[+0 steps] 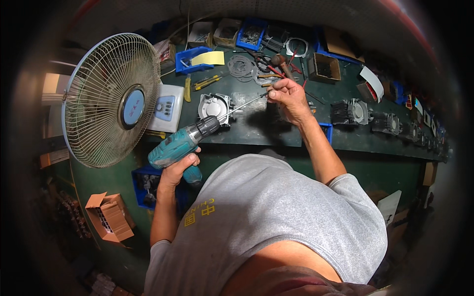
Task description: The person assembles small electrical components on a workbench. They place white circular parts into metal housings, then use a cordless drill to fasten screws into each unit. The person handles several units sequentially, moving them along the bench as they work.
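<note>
My left hand [181, 168] is wrapped round the handle of a teal and black cordless drill [170, 147]. A long thin bit [243, 105] runs from its chuck up to the right. At the bit's tip my right hand [292, 99] is closed in a pinch. Something small and dark shows by those fingertips, too small to name. Below and behind the bit, a silver cast-metal housing [212, 105] with a round opening rests on the dark green workbench [256, 138], near its front edge.
A large fan [111, 101] stands at the left. Flat metal gaskets [242, 68], yellow-handled tools [207, 82] and a hammer [281, 61] lie farther back. Blue bins [252, 33] and cardboard boxes line the rear. More finned housings [349, 112] form a row at the right.
</note>
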The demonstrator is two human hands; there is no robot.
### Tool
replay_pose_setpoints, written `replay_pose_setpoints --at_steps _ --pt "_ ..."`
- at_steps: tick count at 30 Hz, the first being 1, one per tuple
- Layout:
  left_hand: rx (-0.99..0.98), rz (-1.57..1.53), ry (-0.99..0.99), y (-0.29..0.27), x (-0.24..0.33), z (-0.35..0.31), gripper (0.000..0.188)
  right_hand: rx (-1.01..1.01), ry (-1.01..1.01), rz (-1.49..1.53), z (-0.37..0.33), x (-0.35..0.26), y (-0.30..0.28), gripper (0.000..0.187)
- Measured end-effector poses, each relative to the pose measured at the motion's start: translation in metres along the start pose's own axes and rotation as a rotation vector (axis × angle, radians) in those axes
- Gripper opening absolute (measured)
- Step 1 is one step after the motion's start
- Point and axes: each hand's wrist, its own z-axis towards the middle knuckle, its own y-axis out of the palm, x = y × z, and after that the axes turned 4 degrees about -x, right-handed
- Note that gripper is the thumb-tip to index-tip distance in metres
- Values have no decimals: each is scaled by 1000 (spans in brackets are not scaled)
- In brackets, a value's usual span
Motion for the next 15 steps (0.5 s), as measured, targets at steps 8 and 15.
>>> replay_pose_setpoints --at_steps 8,15 --pt "24 -57 -8 -3 -4 -2 34 -56 47 2 -1 -11 2 25" --pt "19 -67 -16 -3 -4 -4 31 -67 58 -33 -3 -14 2 23"
